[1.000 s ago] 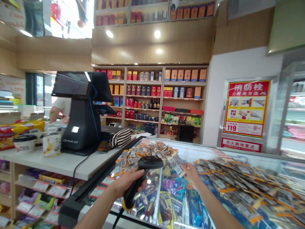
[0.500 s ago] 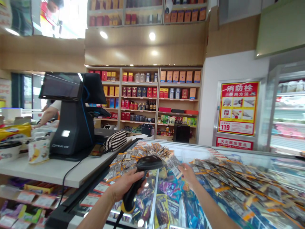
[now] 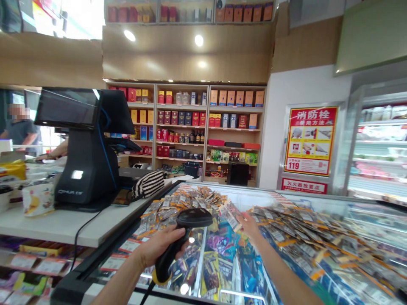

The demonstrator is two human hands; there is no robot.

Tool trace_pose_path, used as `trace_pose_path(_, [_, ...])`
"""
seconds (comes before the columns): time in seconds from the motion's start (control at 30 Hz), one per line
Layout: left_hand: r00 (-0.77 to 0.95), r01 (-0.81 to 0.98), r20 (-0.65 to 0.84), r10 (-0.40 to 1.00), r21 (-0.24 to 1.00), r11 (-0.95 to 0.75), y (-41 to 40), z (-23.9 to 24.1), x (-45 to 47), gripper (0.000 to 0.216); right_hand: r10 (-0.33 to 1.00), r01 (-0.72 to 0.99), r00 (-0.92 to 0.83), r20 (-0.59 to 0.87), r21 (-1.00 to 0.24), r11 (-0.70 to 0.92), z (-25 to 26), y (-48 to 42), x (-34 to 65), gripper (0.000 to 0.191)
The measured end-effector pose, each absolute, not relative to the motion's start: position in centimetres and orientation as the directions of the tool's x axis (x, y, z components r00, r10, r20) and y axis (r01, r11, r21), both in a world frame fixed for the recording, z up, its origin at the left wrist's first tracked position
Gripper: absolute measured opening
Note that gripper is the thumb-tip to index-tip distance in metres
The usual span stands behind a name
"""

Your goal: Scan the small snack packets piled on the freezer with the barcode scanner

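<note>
My left hand [image 3: 162, 245] is wrapped round the handle of a black barcode scanner [image 3: 194, 217], whose head points right and whose cable runs down at the bottom. Between the fingers of my right hand [image 3: 248, 225] is a small flat packet [image 3: 230, 215] with a barcode label, tilted in front of the scanner head. Both hands are above the glass top of a chest freezer [image 3: 199, 271]. A heap of similar packets [image 3: 187, 199] lies behind the scanner, and a larger pile of packets [image 3: 311, 241] spreads over the glass to the right of my right hand.
On the left counter [image 3: 92, 231] stand a black cash register terminal [image 3: 85, 161], a striped pouch [image 3: 148, 184] and a paper cup [image 3: 38, 200]. Shelves of boxed goods [image 3: 181, 118] line the back wall. A person [image 3: 20, 127] is visible at far left.
The view has shifted slightly to the right. My hands still hold the scanner and the packet, close together as before. A person has come into sight at far left.
</note>
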State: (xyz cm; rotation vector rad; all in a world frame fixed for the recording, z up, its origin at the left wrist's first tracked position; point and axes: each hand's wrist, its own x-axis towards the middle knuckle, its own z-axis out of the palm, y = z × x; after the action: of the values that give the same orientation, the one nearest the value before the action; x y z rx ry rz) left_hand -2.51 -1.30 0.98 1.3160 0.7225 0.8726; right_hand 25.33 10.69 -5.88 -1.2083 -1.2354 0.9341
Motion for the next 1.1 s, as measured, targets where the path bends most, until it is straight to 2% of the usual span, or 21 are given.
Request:
trace_pose_path(0.47, [0.428, -0.123, -0.037, 0.903, 0.988, 0.098, -1.0, 0.4, -1.1, 0.026, 0.964, 0.041, 0.244, 0.108, -0.994, 0.101, -7.7, 10.3, 25.0, 0.029])
trace_pose_path(0.63, [0.451, -0.139, -0.036, 0.892, 0.984, 0.110, -1.1, 0.2, -1.5, 0.026, 0.943, 0.106, 0.316, 0.107, -0.991, 0.077, -7.2, 9.5, 27.2, 0.031])
trace_pose_path(0.77, [0.407, -0.144, -0.037, 0.913, 0.984, 0.104, -1.2, 0.2, -3.3, 0.027, 0.919, 0.279, 0.381, 0.099, -0.960, -0.012, -6.4, 8.4, 31.6, 0.033])
trace_pose_path(0.87, [0.385, -0.154, -0.031, 0.923, 0.983, 0.097, -1.4, 0.1, -4.5, 0.026, 0.904, 0.525, 0.394, 0.166, -0.848, -0.074, -6.4, 7.7, 35.2, 0.030])
trace_pose_path(0.97, [0.337, -0.158, -0.025, 0.941, 0.984, 0.083, -1.7, -0.1, -5.5, 0.026, 0.856, 0.820, 0.332, 0.396, -0.569, -0.055, -6.5, 7.0, 37.9, 0.027])
trace_pose_path(1.03, [0.288, -0.152, -0.032, 0.957, 0.985, 0.079, -1.9, -0.3, -6.1, 0.027, 0.810, 0.921, 0.281, 0.514, -0.382, -0.077, -6.5, 6.7, 38.6, 0.027])
trace_pose_path(1.1, [0.235, -0.165, -0.047, 0.971, 0.982, 0.087, -2.1, -0.5, -6.8, 0.028, 0.778, 0.958, 0.236, 0.582, -0.275, -0.085, -6.1, 6.8, 37.8, 0.028])
